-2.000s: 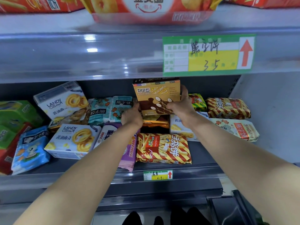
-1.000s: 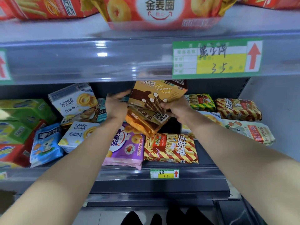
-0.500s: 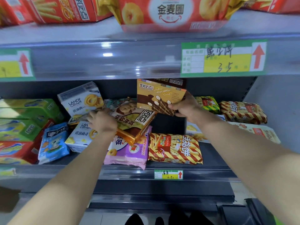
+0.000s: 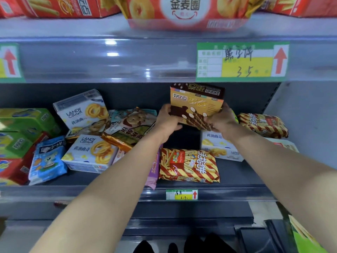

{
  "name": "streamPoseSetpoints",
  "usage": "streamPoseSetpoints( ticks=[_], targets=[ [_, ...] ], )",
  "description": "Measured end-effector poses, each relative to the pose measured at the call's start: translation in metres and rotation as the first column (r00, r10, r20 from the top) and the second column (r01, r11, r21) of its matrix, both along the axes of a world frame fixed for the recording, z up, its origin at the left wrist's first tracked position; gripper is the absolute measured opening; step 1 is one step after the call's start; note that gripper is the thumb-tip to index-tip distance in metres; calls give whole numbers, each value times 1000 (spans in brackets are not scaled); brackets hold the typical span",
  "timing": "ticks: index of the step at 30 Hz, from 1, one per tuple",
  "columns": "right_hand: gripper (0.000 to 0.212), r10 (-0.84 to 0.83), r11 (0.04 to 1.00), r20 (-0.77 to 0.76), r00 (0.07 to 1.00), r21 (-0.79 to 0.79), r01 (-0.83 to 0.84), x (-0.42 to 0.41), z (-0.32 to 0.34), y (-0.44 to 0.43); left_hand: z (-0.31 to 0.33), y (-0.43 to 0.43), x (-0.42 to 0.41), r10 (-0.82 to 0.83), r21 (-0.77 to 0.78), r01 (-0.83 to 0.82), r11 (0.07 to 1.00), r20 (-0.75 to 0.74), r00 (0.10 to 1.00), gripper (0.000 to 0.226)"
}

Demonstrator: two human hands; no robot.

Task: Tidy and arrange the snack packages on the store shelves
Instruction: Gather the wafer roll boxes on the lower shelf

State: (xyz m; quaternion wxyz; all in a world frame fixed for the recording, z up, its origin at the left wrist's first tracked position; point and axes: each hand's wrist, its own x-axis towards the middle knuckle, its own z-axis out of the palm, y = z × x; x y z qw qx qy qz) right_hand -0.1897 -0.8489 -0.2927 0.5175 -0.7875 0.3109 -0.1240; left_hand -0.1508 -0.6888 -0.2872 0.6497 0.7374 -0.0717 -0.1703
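The brown box (image 4: 197, 102) of wafer rolls is held upright above the middle shelf (image 4: 235, 172), in the gap at its back, clear of the packages below. Its printed front faces the camera, its long axis runs left to right, and its dark top flap tilts slightly toward the viewer. The left hand (image 4: 167, 119) grips the lower left corner — fingers curled behind the box, thumb on the front. The right hand (image 4: 221, 119) clamps the lower right corner the same way, fingers pressed together around the edge.

Directly beneath the box lies a red-and-yellow striped bag (image 4: 188, 166), flat near the shelf's front lip. A purple bag (image 4: 154, 172) sits just left of it, mostly hidden by the left forearm. Under the right wrist rests a white cookie box (image 4: 217, 145), and further right another striped bag (image 4: 262, 125) lies flat over a pale packet.

To the left, the shelf holds a loose heap: a brown-and-orange bag (image 4: 125, 132) slants across two white LANDY boxes (image 4: 91, 152) — one leaning at the back, one flat in front. A blue bag (image 4: 48, 158) leans beside them, with green boxes (image 4: 23, 123) stacked at the far left.

A green price tag (image 4: 241, 61) hangs on the rail of the upper shelf, which carries red packages.
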Motion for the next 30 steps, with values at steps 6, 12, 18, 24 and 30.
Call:
streamPoseSetpoints(
  ticks=[6,12,18,24,30],
  targets=[
    [60,97,992,-43,994,-83,-100,4,4,11,-23,7,4,8,68,-8,998,2,1000,72],
    [42,194,974,-16,981,119,-191,26,-11,49,-21,32,22,102,70,-111,991,115,988,62],
    [31,104,990,25,994,90,-106,51,-24,29,-31,25,39,-5,179,-8,984,73,997,67],
    [41,53,993,-21,998,110,-50,52,-27,7,-45,7,46,-62,179,61,982,-5,998,60],
    [36,96,995,-45,994,21,-95,54,-36,5,-53,0,47,-73,145,82,986,-68,995,63]
  ],
)
